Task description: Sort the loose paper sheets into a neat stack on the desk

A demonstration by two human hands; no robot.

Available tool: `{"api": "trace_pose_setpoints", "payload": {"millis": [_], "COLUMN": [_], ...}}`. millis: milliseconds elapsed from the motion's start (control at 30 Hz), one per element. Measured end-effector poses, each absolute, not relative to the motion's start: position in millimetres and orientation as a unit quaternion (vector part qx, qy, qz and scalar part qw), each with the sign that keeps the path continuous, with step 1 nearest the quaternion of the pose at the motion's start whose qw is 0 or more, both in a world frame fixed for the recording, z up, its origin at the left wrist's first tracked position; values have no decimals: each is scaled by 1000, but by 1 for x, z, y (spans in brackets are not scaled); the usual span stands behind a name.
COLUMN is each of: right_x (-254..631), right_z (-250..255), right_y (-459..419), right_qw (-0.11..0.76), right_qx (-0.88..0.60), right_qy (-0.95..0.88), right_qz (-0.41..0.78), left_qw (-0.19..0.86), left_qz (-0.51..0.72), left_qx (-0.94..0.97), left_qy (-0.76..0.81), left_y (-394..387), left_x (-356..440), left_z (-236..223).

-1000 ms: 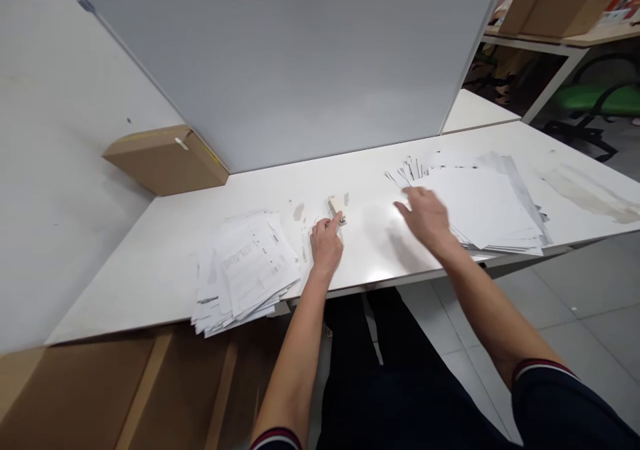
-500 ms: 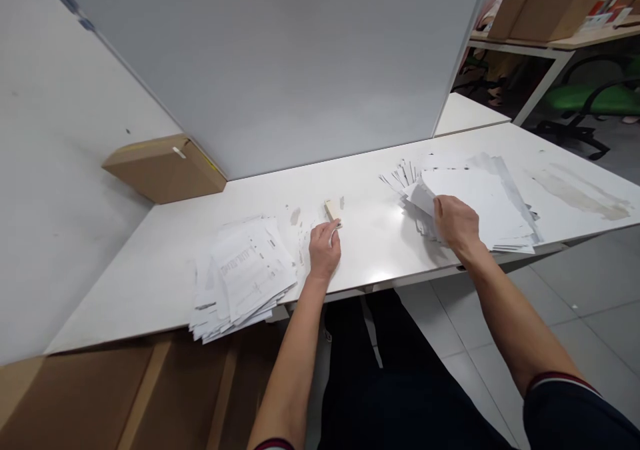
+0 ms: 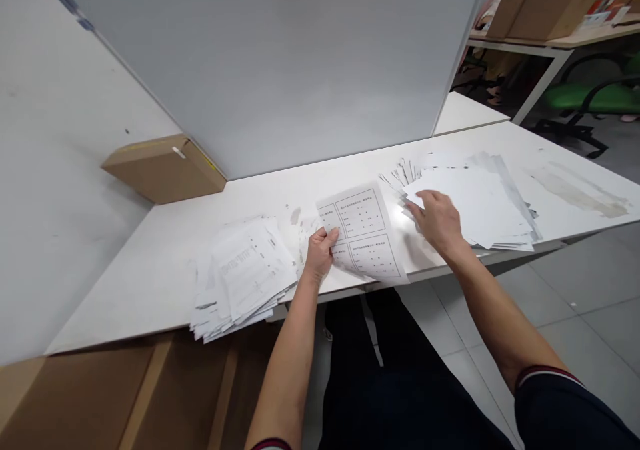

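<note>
My left hand (image 3: 320, 253) is closed around the left edge of a printed sheet of paper (image 3: 367, 227), thumb on top. Boxed blocks of text cover the sheet, which is slightly bent over the middle of the table. At the stack of paper (image 3: 480, 203) on the right, my right hand (image 3: 440, 220) pinches the left corner of a blank-faced top sheet (image 3: 413, 188). The small beige stapler is hidden now, behind the printed sheet. Left of my left hand lies an untidy pile of printed papers (image 3: 250, 270).
A cardboard box (image 3: 165, 170) leans in the left corner of the white table (image 3: 140, 283). Behind the table stands a large whiteboard (image 3: 280, 70). More cardboard (image 3: 75, 397) is below the front edge. A green chair (image 3: 575, 97) is at the right.
A printed sheet has come from the right stack into my left hand, which has left the stapler. My right hand let that sheet go and is back at the stack's left corner.
</note>
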State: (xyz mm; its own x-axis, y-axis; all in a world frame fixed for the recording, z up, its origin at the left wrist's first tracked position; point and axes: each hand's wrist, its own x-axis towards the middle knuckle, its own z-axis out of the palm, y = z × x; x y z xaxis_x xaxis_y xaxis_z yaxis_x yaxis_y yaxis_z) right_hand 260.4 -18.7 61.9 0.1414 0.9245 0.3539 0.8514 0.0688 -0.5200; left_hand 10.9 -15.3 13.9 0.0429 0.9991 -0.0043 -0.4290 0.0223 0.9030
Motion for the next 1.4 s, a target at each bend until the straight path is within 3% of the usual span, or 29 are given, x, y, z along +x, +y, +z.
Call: {"api": "trace_pose_setpoints", "payload": {"millis": [67, 133, 333, 467, 633, 700, 733, 833, 933, 1033, 1200, 1300, 1400], "right_x": [278, 289, 294, 284, 260, 250, 246, 233, 218, 202, 185, 188, 196], "right_z": [52, 44, 44, 76, 144, 156, 154, 125, 82, 53, 43, 40, 34], "right_y": [-5, 3, 4, -22, -70, -71, -67, -38, -9, 5, 8, 5, 0], "right_qw": [206, 119, 112, 228, 574, 646, 641, 508, 374, 321, 332, 389, 454], "right_qx": [-739, -761, -762, -716, -580, -538, -536, -586, -643, -664, -663, -655, -615], "right_qy": [-641, -637, -638, -644, -522, -513, -538, -630, -668, -676, -668, -640, -594], "right_qz": [-23, -26, -25, -145, -249, -173, -113, 16, 16, 6, 57, 101, 250], "left_qw": [604, 599, 591, 583, 568, 573, 578, 589, 584, 574, 520, 495, 459], "left_qz": [588, 587, 593, 592, 592, 593, 593, 595, 599, 600, 600, 601, 617], "left_qx": [386, 391, 397, 397, 402, 395, 390, 375, 370, 366, 397, 417, 436], "left_qy": [374, 379, 376, 389, 406, 404, 403, 398, 402, 419, 460, 470, 467], "left_y": [-14, -12, -12, -11, -10, -10, -10, -10, -10, -9, -6, -5, -4], "left_x": [13, 14, 14, 14, 13, 13, 13, 13, 13, 13, 11, 10, 9], "left_z": [13, 12, 6, 5, 2, 1, 1, 1, 3, 2, -4, -7, -6]}}
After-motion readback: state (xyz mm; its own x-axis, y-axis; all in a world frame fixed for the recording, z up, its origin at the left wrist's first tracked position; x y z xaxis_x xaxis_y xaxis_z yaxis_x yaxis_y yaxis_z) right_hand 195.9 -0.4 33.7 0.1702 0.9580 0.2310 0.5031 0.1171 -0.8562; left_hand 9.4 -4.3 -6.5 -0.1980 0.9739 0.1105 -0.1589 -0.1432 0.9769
